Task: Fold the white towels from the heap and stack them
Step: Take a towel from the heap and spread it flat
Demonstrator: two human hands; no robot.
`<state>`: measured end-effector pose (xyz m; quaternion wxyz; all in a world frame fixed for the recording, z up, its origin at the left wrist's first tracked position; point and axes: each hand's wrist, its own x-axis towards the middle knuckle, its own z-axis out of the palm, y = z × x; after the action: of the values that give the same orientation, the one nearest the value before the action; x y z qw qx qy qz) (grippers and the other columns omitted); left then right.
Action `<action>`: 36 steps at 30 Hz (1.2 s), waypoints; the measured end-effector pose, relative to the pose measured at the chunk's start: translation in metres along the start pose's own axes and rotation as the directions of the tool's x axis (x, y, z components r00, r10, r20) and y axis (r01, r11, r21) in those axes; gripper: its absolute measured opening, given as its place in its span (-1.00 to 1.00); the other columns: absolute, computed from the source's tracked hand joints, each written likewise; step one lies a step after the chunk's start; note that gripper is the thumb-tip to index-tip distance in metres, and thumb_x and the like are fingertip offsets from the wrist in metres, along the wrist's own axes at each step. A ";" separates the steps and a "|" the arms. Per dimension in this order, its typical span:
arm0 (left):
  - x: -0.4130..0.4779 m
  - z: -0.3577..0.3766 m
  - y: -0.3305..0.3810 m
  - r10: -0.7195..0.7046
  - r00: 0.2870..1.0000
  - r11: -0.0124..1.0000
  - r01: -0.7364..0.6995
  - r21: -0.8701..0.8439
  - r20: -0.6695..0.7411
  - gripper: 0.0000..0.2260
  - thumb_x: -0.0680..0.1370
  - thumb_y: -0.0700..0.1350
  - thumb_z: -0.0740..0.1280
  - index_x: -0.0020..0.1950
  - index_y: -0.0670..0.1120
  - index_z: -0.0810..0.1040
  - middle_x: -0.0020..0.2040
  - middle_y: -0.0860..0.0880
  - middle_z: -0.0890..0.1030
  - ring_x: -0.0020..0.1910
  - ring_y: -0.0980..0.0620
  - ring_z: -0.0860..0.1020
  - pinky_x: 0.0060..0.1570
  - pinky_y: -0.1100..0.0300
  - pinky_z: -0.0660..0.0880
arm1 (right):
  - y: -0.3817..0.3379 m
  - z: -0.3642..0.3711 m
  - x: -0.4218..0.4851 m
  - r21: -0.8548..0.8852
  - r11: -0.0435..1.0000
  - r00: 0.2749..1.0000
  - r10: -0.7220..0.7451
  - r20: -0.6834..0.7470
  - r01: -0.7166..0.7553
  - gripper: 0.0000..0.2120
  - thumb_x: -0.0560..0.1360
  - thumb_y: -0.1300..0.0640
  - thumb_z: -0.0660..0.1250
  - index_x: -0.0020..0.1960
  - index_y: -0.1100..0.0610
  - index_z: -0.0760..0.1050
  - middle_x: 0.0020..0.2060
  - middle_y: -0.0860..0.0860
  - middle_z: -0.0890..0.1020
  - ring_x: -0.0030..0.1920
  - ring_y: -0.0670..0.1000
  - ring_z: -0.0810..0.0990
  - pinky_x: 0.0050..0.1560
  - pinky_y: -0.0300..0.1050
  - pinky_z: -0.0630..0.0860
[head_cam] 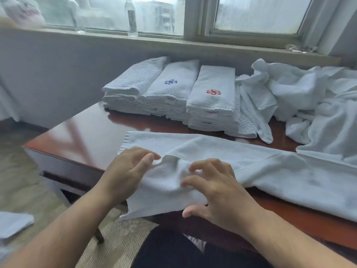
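Observation:
A long white towel lies spread across the near side of the dark red table, its left end hanging over the front edge. My left hand rests on the towel's left part with fingers fairly straight, its thumb against a raised wrinkle. My right hand has curled fingers on top of the cloth and its thumb under the hanging edge, pinching the towel. Three stacks of folded white towels stand at the back. The unfolded heap lies at the right.
A windowsill with a clear bottle runs behind the table. The table's left edge drops to a carpeted floor. A white cloth lies low at the left. My dark-clothed lap is below the table edge.

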<state>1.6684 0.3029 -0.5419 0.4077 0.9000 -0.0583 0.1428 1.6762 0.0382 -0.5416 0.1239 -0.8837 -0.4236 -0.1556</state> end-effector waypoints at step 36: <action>0.040 -0.050 -0.026 -0.192 0.976 0.925 0.216 -0.313 0.107 -0.72 0.54 0.17 0.31 0.02 0.02 0.69 -0.02 0.06 0.73 0.00 0.07 0.68 0.15 -0.04 0.56 | 0.031 -0.018 0.159 0.267 0.911 0.940 0.338 -0.047 -0.314 -0.77 0.56 -0.16 0.38 -0.09 -0.04 0.44 -0.33 -0.16 0.49 -0.28 -0.13 0.46 -0.29 -0.15 0.29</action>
<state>1.7017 0.3584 -0.5170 0.5595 0.8270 -0.0019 0.0547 1.7921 0.1258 -0.4669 0.2802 -0.9106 -0.2803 -0.1173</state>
